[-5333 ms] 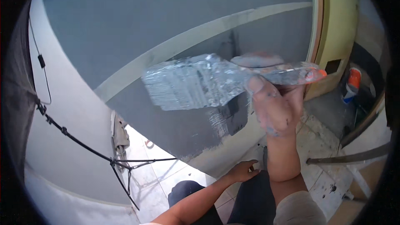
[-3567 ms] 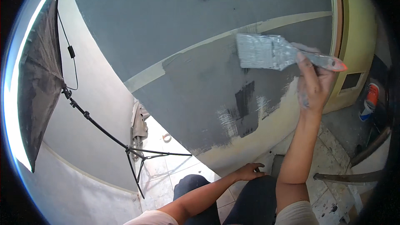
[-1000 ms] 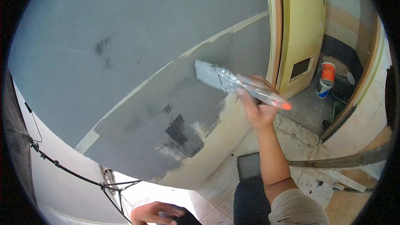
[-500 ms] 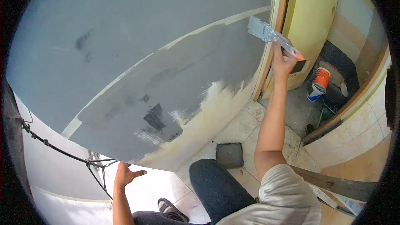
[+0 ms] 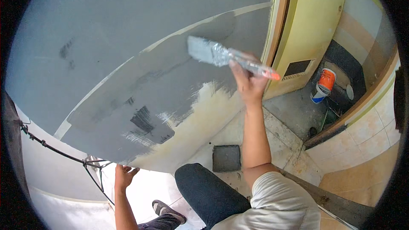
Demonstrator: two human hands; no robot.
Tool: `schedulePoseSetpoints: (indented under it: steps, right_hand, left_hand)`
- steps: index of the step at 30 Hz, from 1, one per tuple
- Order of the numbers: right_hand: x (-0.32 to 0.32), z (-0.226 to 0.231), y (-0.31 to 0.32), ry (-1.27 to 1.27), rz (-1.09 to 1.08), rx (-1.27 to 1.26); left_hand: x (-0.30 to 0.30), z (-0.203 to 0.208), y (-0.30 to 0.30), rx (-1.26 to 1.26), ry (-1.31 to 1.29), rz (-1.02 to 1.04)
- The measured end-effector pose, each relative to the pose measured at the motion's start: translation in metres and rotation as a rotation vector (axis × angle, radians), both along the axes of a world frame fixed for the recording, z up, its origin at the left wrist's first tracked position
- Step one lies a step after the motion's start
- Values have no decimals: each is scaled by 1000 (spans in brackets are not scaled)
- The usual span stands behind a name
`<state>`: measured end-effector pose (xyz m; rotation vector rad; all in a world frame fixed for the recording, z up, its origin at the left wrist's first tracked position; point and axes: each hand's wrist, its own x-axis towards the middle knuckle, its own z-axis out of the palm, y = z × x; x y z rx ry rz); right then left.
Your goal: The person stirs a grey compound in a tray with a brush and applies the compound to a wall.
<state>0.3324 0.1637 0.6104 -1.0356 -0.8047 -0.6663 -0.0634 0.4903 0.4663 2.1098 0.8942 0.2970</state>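
Note:
My right hand (image 5: 251,86) grips the handle of a wide flat paintbrush (image 5: 216,54), whose bristles are coated in grey paint. The brush is held in front of the grey wall (image 5: 128,17), its bristles pointing left, just below a pale strip of tape (image 5: 100,86); whether they touch the wall I cannot tell. Beneath the tape, grey paint gives way to a ragged cream unpainted patch (image 5: 204,106) near the floor. At the wall's lower left edge my left hand (image 5: 124,177) holds nothing visible, its thumb apart from fingers near the edge.
A black square tray (image 5: 226,158) lies on the tiled floor by my knee. Right of the wall stands a yellow door (image 5: 313,21), with an orange and white bucket (image 5: 326,84) beyond it. A thin black metal stand (image 5: 59,150) is at left, and a wooden plank (image 5: 332,198) at lower right.
My right hand has swept the brush left and slightly down from beside the door frame. My left hand's thumb has drawn in closer to its fingers. The view has shifted slightly.

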Motion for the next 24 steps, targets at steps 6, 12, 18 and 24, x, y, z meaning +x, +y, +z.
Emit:
schedulePoseSetpoints:
  steps: [6, 12, 18, 24]
  right_hand:
    - [130, -8, -47, 136, -127, 136]
    - [177, 0, -84, 27, -303, 191]
    - [107, -6, -25, 2, -393, -21]
    - [80, -1, -44, 93, -143, -6]
  left_hand:
    - [2, -31, 3, -115, -151, -17]
    - [4, -30, -2, -178, -187, -9]
    - [-5, -46, 15, -117, -202, -43]
    - [-4, -22, 1, 47, -136, -50]
